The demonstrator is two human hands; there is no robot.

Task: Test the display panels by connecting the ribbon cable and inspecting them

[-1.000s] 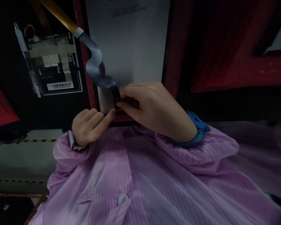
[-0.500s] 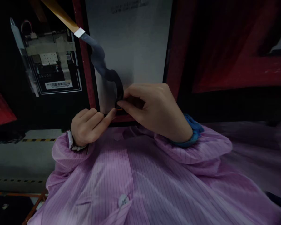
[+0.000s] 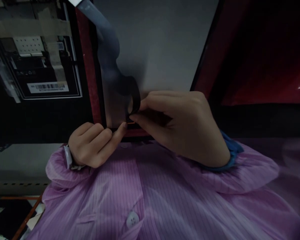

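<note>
Matte-black work surface point(image 3: 52, 121), dim ltg., red strip point(image 3: 88, 60) running along the L side of a flat grey rectangular panel point(image 3: 165, 43). Ref. item: wavy grey ribbon cable point(image 3: 108, 63), glossy, w/ dark looped lower end; lies over the panel's L half, lower end near the panel's bottom edge. R hand point(image 3: 182, 116): thumb & index closed, pinching the dark end. From where I stand, can't tell if that end is connected. L hand point(image 3: 95, 141): index extended, tip at the bottom edge, just beside the R thumb; other fingers curled, thumb hidden; can't tell if they hold anything. Adj. L: circuit assy. point(image 3: 18, 71) w/ beige tape point(image 3: 52, 46), perforated silver plate point(image 3: 28, 45) & white barcode label point(image 3: 48, 87). Operator wears pink pinstriped smock point(image 3: 115, 200), pale-cased watch point(image 3: 67, 157) (L wrist), blue fabric band point(image 3: 231, 150) (R wrist).
</note>
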